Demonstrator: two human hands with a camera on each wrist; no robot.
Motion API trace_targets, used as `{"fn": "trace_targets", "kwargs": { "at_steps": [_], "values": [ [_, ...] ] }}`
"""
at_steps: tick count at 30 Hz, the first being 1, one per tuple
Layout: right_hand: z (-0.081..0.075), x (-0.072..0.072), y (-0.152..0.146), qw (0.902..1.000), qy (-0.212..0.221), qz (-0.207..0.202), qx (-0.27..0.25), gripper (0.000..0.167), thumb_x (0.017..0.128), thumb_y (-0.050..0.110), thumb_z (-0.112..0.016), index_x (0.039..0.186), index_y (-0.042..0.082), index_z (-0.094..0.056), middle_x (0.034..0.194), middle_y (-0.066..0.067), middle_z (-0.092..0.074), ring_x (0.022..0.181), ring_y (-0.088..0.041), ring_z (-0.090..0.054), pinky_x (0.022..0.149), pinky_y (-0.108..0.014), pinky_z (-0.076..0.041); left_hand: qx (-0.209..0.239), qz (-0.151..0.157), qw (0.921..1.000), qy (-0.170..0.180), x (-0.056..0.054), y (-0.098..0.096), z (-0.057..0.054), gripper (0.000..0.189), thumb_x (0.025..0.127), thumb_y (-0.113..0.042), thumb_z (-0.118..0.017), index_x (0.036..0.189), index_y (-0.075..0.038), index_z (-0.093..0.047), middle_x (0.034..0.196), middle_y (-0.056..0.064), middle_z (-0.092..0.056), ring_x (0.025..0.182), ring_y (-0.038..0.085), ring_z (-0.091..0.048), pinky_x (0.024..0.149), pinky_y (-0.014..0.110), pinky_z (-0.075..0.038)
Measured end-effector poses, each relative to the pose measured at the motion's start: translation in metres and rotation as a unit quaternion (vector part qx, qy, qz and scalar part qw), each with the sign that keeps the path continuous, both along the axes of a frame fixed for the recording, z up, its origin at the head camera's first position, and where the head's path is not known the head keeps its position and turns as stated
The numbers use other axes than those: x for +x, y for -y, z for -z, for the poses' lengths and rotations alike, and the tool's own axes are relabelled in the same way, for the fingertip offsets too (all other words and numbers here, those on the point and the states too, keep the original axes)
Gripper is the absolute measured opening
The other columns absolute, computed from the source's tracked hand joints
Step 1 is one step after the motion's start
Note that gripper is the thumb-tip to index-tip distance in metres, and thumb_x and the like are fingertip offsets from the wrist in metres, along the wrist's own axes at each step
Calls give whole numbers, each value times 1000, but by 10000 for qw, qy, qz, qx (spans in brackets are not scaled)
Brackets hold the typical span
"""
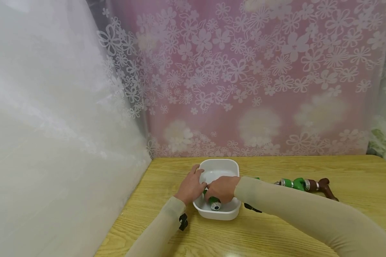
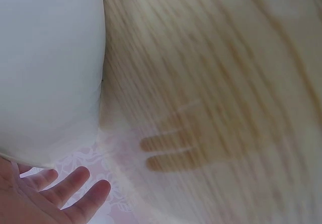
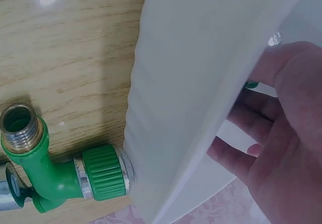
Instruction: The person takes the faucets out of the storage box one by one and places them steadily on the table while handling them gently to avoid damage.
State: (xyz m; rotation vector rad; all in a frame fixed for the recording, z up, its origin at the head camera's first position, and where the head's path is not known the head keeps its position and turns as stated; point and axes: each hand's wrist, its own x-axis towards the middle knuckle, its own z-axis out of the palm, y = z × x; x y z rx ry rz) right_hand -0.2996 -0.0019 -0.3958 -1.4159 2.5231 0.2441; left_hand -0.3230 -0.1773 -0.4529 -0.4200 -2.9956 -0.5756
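A white plastic basin (image 1: 218,215) stands on the wooden table. My left hand (image 1: 190,186) rests at its left rim; in the left wrist view its fingers (image 2: 90,196) are spread and fairly straight, and the thumb is hidden. Inside the basin, my right hand (image 1: 222,189) holds a green tap (image 1: 214,202) with a silver ribbed end facing me. The right wrist view shows the curled fingers (image 3: 251,121) of that hand past the basin rim, with only a scrap of green between them. Most of the held tap is covered by the hand.
Right of the basin lies another green tap (image 3: 55,178) with a threaded brass end, close to the basin wall. Farther right are a green tap (image 1: 287,183) and a brown tap (image 1: 318,185) in a row, partly behind my right sleeve. A pink flowered curtain (image 1: 244,89) hangs behind.
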Motion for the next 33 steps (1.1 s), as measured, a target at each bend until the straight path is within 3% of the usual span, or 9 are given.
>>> {"fn": "trace_targets", "kwargs": {
  "at_steps": [9,15,23,27,30,33],
  "values": [
    [-2,0,-3,9996,63,120,-229,30,89,12,-77,114,30,-74,106,12,-70,91,-2,-61,89,-25,-54,1,94,9999,-36,1,-3,-1,55,97,-28,-61,147,-8,-49,163,8,-30,141,31,-46,110,47,-45],
    [-8,1,-5,9997,-52,138,-184,32,90,9,-75,117,27,-72,107,9,-71,91,-3,-64,87,-24,-55,56,86,9999,-38,0,-3,-1,56,98,-29,-61,148,-9,-48,163,7,-29,143,30,-44,111,47,-44],
    [-17,1,-12,9991,-327,38,-280,29,89,9,-76,110,27,-67,99,8,-65,83,-3,-58,80,-22,-53,16,71,10000,-44,0,-2,-1,56,97,-28,-62,148,-8,-49,163,8,-30,144,30,-42,112,48,-43],
    [-23,0,-16,9976,-469,-92,-494,40,91,9,-74,123,30,-65,98,7,-64,79,-4,-57,75,-22,-52,-36,121,9999,-63,2,0,-2,55,99,-31,-59,148,-8,-49,163,9,-31,145,30,-41,113,48,-42],
    [-29,1,-19,9967,-457,-122,-661,50,94,8,-70,136,33,-61,103,6,-65,84,-5,-59,77,-24,-54,-24,174,9998,-102,2,2,-1,55,100,-34,-57,147,-7,-49,162,11,-32,145,31,-41,113,49,-42],
    [-34,2,-23,9959,-390,-69,-816,51,95,7,-67,137,33,-61,109,5,-67,92,-7,-62,82,-26,-55,-13,132,9999,-73,2,2,0,56,100,-36,-57,147,-7,-49,162,12,-32,144,32,-41,114,49,-41]
  ]
}}
